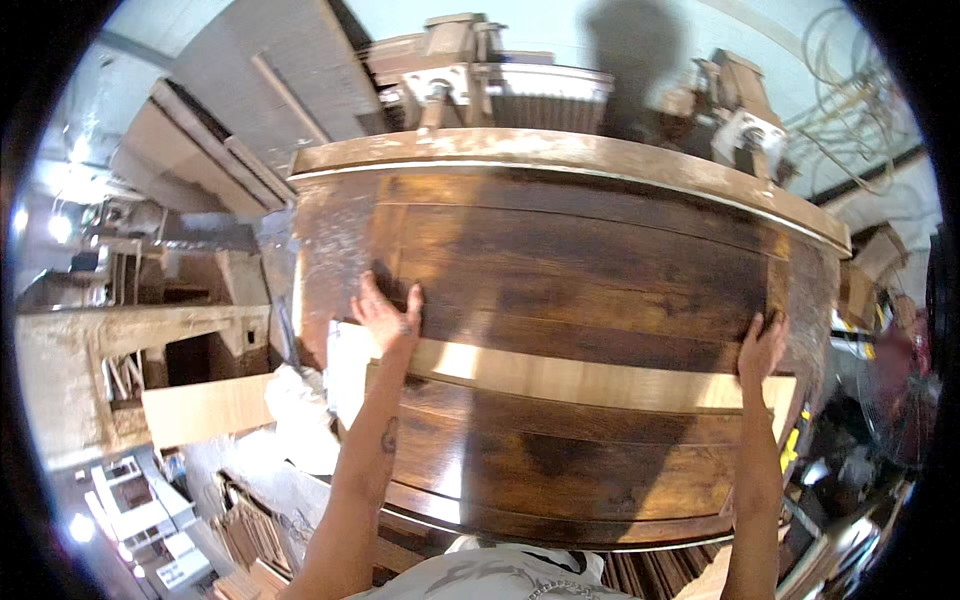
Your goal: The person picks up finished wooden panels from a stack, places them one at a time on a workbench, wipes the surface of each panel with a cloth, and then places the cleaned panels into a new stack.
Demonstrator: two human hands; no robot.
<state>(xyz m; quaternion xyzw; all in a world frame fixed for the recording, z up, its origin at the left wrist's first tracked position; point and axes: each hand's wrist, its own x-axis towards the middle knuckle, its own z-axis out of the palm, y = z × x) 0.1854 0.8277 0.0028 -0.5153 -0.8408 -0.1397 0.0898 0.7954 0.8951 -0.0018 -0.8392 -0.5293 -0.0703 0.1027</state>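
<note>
Pale wall (545, 25) beyond dark panel (590, 270), long axis left-to-right, left hand (388, 318) and right hand (764, 350) spread near ends

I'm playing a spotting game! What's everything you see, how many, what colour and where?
Wood panelling: two stretches, dark brown, middle
Pale strip: one, tan, across the panelling
Beam: one, brown, far edge
Machine heads: two, brownish, beyond beam
Wires: uncountable, pale, upper right
Large board: one, grey, upper left
Small board: one, tan, left
Clutter: uncountable, mixed colours, edges
Shirt: one, white-grey, bottom
Left hand: one, bare, panelling's left
Right hand: one, bare, panelling's right
</note>
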